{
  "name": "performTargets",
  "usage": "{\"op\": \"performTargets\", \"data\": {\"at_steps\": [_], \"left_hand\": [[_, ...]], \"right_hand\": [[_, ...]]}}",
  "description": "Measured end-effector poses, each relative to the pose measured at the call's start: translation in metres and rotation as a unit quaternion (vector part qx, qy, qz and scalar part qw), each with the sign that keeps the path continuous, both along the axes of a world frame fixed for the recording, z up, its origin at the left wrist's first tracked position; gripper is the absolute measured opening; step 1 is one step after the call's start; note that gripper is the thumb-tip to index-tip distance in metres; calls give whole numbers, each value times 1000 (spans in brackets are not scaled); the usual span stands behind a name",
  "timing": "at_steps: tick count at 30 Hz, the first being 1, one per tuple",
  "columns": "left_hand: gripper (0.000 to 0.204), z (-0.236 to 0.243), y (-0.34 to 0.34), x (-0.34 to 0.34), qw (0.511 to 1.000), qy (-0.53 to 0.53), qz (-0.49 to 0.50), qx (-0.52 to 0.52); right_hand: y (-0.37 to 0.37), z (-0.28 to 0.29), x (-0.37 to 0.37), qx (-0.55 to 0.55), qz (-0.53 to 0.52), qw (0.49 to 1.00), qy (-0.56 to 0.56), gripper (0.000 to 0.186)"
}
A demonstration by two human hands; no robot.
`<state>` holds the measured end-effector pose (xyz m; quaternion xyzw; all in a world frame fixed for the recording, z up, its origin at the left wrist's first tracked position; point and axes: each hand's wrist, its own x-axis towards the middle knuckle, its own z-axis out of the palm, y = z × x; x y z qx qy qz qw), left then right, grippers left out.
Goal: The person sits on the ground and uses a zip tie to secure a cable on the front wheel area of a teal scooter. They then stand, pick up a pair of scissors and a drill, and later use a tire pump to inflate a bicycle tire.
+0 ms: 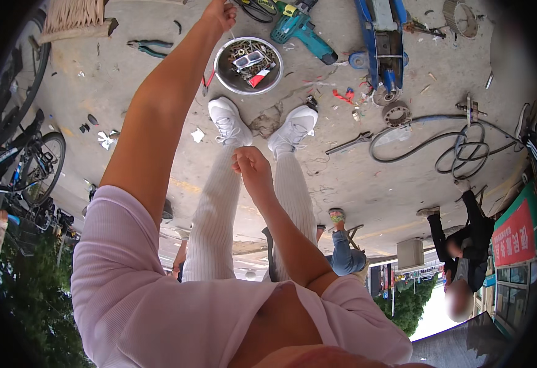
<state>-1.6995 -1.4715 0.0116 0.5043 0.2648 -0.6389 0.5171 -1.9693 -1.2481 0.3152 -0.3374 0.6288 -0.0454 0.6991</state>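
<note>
My left arm stretches to the top edge, where my left hand (221, 13) is closed and partly cut off. A thin pale piece sticks out under its fingers; what it is I cannot make out. Just below that hand sits a round metal bowl (244, 88) of small metal parts. On the parts lie a silvery-white packet (248, 59) and a red-and-white tube (259, 77). My right hand (253, 173) hovers in front of my legs with its fingers curled closed, and whatever may be inside is hidden.
A teal cordless drill (308, 38) lies right of the bowl, pliers (150, 47) to its left. Further right are a blue floor jack (390, 52), an adjustable wrench (349, 143) and a coiled hose (464, 156). Bicycles (44, 165) stand at the left; people (464, 236) are behind.
</note>
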Motion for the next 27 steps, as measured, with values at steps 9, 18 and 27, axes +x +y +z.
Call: {"op": "performTargets", "data": {"at_steps": [9, 18, 27], "left_hand": [[45, 109, 118, -67, 990, -48, 60, -122], [88, 323, 204, -170, 992, -60, -68, -92], [59, 431, 284, -161, 738, -546, -377, -120]], "right_hand": [[36, -29, -38, 87, -36, 995, 46, 19], [10, 22, -71, 155, -209, 964, -48, 54], [-19, 253, 5, 81, -136, 948, -278, 57]]}}
